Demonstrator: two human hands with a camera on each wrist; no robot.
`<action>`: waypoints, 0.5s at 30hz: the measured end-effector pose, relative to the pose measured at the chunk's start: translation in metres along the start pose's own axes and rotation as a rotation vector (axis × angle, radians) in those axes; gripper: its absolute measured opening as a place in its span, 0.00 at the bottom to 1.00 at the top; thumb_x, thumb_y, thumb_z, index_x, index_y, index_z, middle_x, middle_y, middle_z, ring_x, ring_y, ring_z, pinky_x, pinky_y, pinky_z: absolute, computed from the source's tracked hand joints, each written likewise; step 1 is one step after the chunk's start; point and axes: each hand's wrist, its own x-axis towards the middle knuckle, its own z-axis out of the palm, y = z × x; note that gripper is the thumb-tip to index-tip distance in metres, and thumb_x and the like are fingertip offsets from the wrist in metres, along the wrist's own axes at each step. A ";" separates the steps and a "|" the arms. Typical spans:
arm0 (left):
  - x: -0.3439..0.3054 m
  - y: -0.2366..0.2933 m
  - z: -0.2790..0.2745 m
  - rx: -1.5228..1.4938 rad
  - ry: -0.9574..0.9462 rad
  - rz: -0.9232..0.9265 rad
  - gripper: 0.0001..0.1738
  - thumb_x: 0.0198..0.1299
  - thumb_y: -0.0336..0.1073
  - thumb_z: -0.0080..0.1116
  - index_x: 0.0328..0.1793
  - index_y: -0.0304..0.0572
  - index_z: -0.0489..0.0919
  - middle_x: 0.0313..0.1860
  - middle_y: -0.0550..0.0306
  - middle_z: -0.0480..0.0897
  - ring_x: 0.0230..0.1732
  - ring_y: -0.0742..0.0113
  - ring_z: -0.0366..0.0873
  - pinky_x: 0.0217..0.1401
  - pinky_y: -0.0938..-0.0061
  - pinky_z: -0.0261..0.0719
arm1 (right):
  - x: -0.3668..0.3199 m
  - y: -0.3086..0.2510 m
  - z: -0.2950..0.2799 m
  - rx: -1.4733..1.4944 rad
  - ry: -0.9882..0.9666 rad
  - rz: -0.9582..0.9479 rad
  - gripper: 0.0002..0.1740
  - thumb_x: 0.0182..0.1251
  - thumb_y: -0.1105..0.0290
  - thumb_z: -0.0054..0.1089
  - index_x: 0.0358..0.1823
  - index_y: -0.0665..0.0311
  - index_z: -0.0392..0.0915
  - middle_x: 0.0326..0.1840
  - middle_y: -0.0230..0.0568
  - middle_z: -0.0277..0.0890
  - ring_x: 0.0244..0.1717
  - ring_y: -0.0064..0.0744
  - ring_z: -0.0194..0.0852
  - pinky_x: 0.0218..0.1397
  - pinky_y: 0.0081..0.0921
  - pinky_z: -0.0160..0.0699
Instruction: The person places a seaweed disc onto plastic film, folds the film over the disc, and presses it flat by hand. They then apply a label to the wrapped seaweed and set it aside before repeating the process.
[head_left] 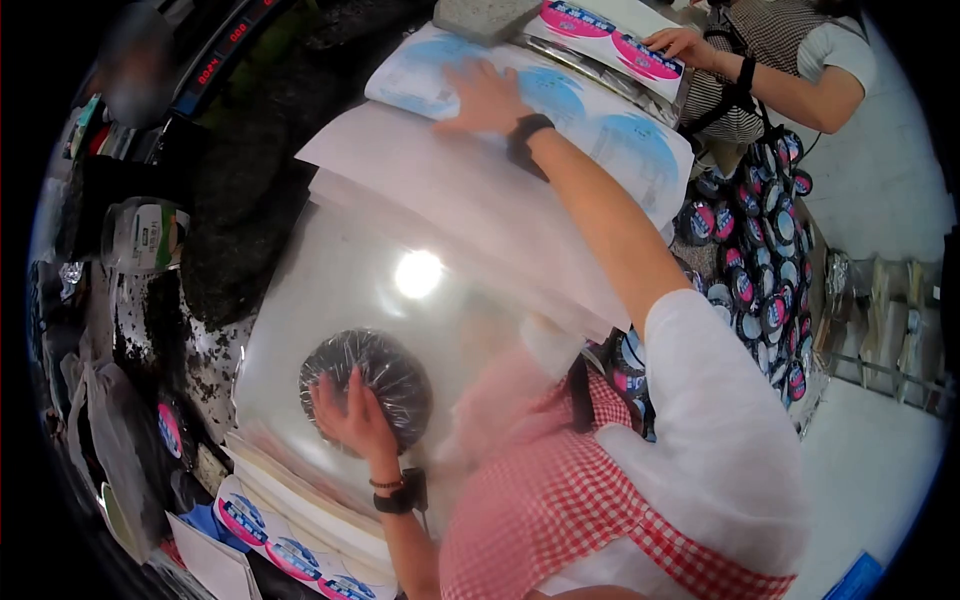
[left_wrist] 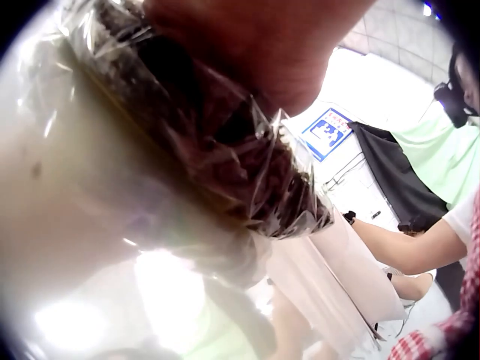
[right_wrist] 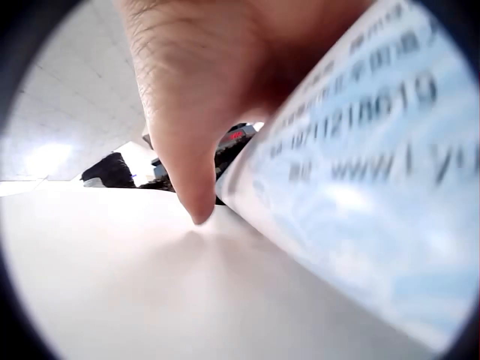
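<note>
A dark round cake (head_left: 408, 385) wrapped in clear crinkled film lies on a glossy pale surface (head_left: 340, 265). My left hand (head_left: 355, 415) rests on it with fingers spread; the left wrist view shows the palm against the wrapped cake (left_wrist: 247, 165). Farther up, my right hand (head_left: 483, 97) lies with spread fingers on blue-printed sheets (head_left: 630, 155), beside a plain whitish sheet (head_left: 440, 180). In the right wrist view the thumb of my right hand (right_wrist: 202, 97) touches the white sheet (right_wrist: 150, 262), and the printed sheet (right_wrist: 360, 202) curves up beside it.
A grey block (head_left: 485, 18) and pink-and-blue labels (head_left: 610, 40) lie at the top, where another person's hand (head_left: 685, 45) rests. Many labelled round packs (head_left: 765, 270) are piled at right. A clear tub (head_left: 148, 235) stands left; more labels (head_left: 290, 550) lie at the bottom.
</note>
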 end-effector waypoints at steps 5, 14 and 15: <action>0.001 0.005 -0.002 -0.010 -0.004 -0.005 0.20 0.60 0.35 0.59 0.58 0.62 0.83 0.70 0.52 0.69 0.73 0.45 0.59 0.73 0.49 0.52 | 0.009 0.012 -0.006 -0.048 -0.154 0.012 0.61 0.34 0.35 0.71 0.74 0.49 0.59 0.75 0.51 0.52 0.76 0.54 0.43 0.61 0.71 0.51; 0.000 0.004 0.000 -0.018 0.001 0.020 0.18 0.66 0.36 0.54 0.61 0.57 0.82 0.72 0.53 0.68 0.75 0.48 0.57 0.76 0.53 0.47 | -0.013 -0.002 0.029 -0.471 0.129 -0.195 0.46 0.59 0.48 0.59 0.78 0.42 0.49 0.81 0.52 0.41 0.78 0.69 0.35 0.60 0.85 0.46; 0.001 0.004 -0.002 -0.023 -0.009 0.013 0.18 0.66 0.36 0.54 0.61 0.57 0.82 0.71 0.53 0.68 0.75 0.48 0.57 0.76 0.53 0.47 | -0.011 0.006 0.021 -0.338 0.038 -0.166 0.46 0.60 0.46 0.58 0.78 0.41 0.49 0.81 0.51 0.41 0.78 0.70 0.35 0.60 0.85 0.46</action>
